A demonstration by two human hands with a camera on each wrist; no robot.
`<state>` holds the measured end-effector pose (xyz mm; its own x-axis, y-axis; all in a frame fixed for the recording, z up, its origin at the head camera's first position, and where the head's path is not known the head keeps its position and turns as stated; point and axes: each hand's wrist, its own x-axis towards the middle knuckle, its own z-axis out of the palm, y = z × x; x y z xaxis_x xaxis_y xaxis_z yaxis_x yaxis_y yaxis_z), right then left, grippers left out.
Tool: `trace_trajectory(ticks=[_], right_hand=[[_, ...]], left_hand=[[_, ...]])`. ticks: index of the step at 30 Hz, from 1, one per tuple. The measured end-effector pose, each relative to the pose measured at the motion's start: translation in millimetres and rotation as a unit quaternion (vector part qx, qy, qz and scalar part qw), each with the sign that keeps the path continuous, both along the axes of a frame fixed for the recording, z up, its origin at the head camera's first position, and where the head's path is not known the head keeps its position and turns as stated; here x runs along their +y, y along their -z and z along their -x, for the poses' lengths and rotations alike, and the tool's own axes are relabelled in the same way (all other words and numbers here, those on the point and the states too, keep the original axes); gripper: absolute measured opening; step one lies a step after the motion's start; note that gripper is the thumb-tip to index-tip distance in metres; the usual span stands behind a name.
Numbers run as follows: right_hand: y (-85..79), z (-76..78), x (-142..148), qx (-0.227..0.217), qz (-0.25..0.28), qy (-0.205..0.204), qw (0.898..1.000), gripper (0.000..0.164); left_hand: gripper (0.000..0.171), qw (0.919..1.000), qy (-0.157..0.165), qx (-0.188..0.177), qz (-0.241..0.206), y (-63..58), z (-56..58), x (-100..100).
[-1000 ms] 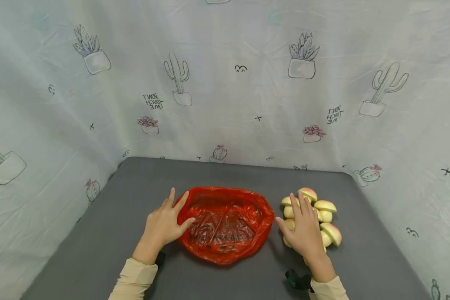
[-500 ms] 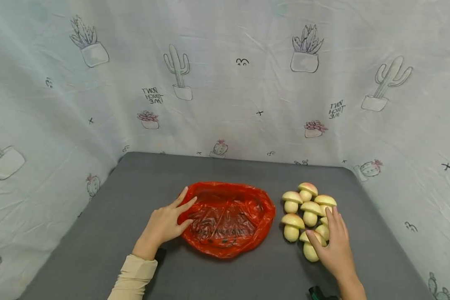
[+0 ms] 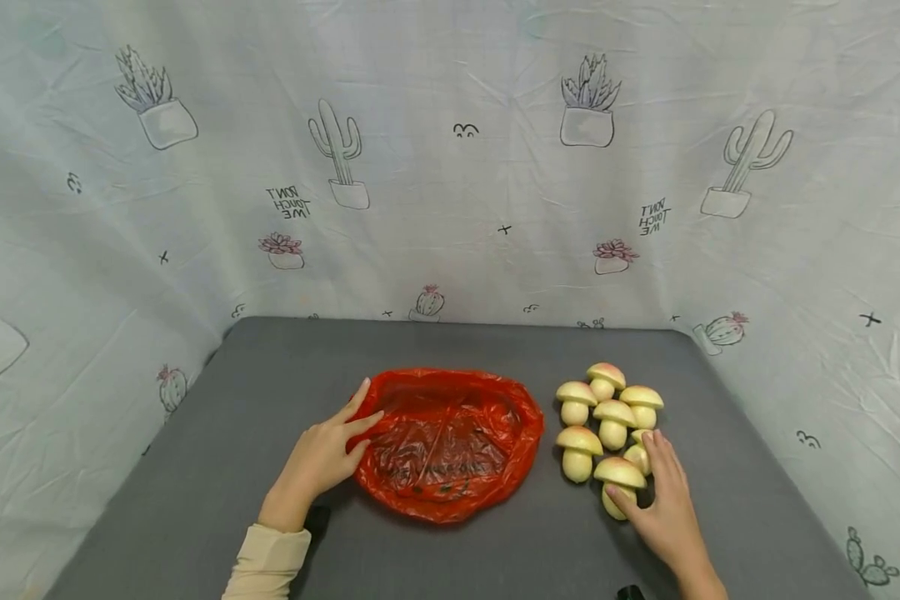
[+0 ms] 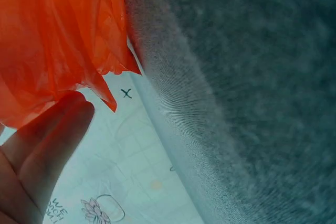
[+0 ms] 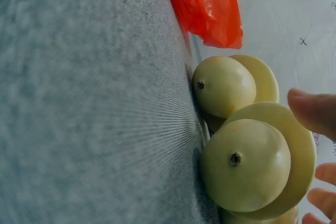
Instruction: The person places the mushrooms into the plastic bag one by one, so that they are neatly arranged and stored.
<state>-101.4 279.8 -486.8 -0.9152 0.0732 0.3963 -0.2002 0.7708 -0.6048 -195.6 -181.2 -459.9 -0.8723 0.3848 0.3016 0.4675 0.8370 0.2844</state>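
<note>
A red plastic bag (image 3: 527, 454) stands mid-table with its mouth spread wide. At its left rim, my left hand (image 3: 317, 457) has straight, spread fingers touching the plastic; the left wrist view shows fingers (image 4: 58, 135) against the bag (image 4: 58, 40). To the right lies a group of several pale-yellow toy mushrooms (image 3: 613, 423) with pinkish-tinged caps. My right hand (image 3: 666, 510) is beside the nearest mushroom (image 3: 619, 473), thumb by its stem and fingers spread over its right side. In the right wrist view, the thumb (image 5: 315, 109) appears apart from that mushroom (image 5: 247, 163). Another mushroom is partly hidden by the fingers.
The dark grey table (image 3: 307, 350) carries the bag and the mushrooms. A pale curtain (image 3: 450, 183) printed with cactus drawings surrounds its back and sides. One mushroom (image 3: 577, 452) lies nearest the bag's right edge.
My right hand has moved right and down from above the mushrooms to the nearest one's right side, uncovering most of the group. The left hand stays at the bag's left rim.
</note>
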Motion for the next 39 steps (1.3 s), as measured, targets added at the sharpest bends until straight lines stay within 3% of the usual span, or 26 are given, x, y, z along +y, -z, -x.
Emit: trace_trajectory(ticks=[9, 14, 19, 30, 39], right_hand=[[6.7, -2.5, -1, 0.047, -0.018, -0.050, 0.997, 0.093], [10.7, -2.5, -2, 0.040, -0.035, -0.070, 0.996, 0.093], [14.3, -2.8, -1, 0.038, -0.049, -0.076, 0.995, 0.093], [18.5, 2.7, 0, 0.105, -0.080, -0.086, 0.988, 0.096], [7.6, -4.4, -2, 0.053, -0.049, -0.050, 0.996, 0.092]], left_hand=[[0.041, 0.9992, 0.018, 0.034, 0.000, 2.1, 0.3, 1], [0.041, 0.9990, 0.014, 0.041, 0.005, 2.8, 0.5, 0], [0.041, 0.9980, 0.023, 0.058, 0.000, 3.8, -0.2, 1], [0.034, 0.9972, 0.035, 0.065, 0.007, 7.5, -1.0, 0], [0.037, 0.9981, 0.020, 0.058, -0.003, 7.8, -1.1, 0]])
